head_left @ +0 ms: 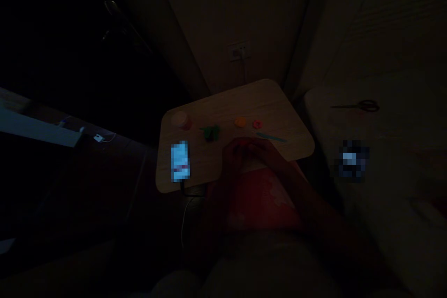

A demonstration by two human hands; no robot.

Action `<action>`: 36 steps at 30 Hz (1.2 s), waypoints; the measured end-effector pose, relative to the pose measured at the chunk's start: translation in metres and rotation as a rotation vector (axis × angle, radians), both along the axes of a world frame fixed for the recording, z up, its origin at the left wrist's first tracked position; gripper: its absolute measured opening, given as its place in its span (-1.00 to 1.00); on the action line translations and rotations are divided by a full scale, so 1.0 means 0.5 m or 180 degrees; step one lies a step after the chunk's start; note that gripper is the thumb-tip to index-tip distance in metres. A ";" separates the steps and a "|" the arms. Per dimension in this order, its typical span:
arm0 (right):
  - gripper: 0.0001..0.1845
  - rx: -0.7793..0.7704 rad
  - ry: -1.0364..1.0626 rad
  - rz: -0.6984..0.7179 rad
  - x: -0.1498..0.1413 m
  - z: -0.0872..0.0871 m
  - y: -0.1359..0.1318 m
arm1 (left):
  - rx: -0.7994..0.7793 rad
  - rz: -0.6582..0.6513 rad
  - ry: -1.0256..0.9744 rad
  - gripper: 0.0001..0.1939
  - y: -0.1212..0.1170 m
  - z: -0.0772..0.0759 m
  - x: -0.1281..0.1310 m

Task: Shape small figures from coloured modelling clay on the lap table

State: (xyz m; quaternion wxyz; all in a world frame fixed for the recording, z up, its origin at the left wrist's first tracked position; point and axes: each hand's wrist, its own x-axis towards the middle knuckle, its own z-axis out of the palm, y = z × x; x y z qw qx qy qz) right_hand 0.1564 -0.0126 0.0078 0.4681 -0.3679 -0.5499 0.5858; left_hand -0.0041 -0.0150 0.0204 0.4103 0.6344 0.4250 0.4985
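In the dim light my left hand (232, 156) and my right hand (267, 152) meet over the near edge of a small wooden table (220, 102). Their fingers are curled together around a small red piece (244, 143), mostly hidden, so its exact kind is unclear. Just beyond my right hand lies a thin teal stick-like tool (271, 137). A pink flower-shaped piece (257, 124) and an orange rounded piece (240, 122) lie behind the hands. Left of them is a dark green object (211, 133) of unclear shape.
A pale lidded tub (180, 121) stands at the table's left, behind a lit phone (180, 160) with a cable. To the right, scissors (359, 106) and a blurred-out object (352, 160) lie on a pale surface. A wall socket (239, 51) holds a plug.
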 end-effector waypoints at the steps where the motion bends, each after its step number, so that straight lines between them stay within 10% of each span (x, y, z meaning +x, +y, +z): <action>1: -0.47 -0.0030 0.0009 -0.0008 -0.001 -0.001 0.000 | 0.0067 -0.0013 0.0047 -0.57 0.000 0.000 0.001; 14: -0.60 0.0255 -0.0301 -0.0284 -0.004 -0.004 0.005 | 0.0827 -0.0191 0.0272 -0.63 -0.005 0.004 0.008; 36: -0.57 0.0158 -0.0057 -0.0535 0.000 0.003 0.007 | 0.0426 -0.0619 -0.0062 -0.52 0.007 -0.004 -0.005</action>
